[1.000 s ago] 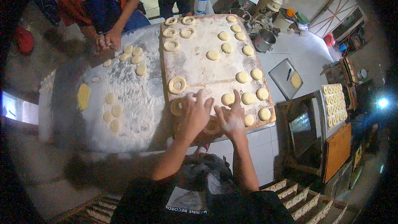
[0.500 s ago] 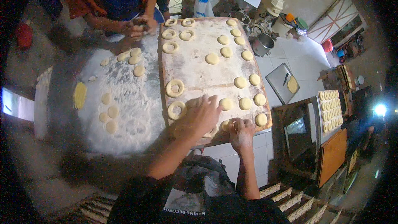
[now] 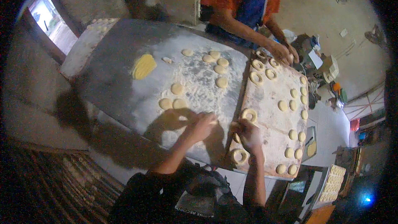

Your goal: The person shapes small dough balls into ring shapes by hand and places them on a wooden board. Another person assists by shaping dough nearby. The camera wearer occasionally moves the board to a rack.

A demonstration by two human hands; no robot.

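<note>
My left hand [image 3: 201,127] is above the floured table, its fingers curled together; a small pale bit shows at the fingertips, too unclear to name. My right hand [image 3: 250,136] reaches over the left edge of the wooden board [image 3: 271,128], blurred, fingers bent. Beside it lie a dough ring [image 3: 249,115] and, nearer me, another dough ring [image 3: 239,156]. A piece of dough [image 3: 236,137] is partly hidden under that hand. Round dough pieces [image 3: 292,135] sit along the board's right side. Left of my left hand, several dough rounds [image 3: 177,88] rest on the flour.
A yellow slab [image 3: 144,66] lies on the dark metal table [image 3: 120,58]. Across from me, a co-worker's hands [image 3: 286,54] are at the board's far end, near more rings. A tray of rings [image 3: 333,184] stands at the right, and a steel pan [image 3: 310,145] is beyond the board.
The view has swung left. My left hand has gone from the board to over the floured table; my right hand has moved to the board's left edge. The co-worker's hands are now at the board.
</note>
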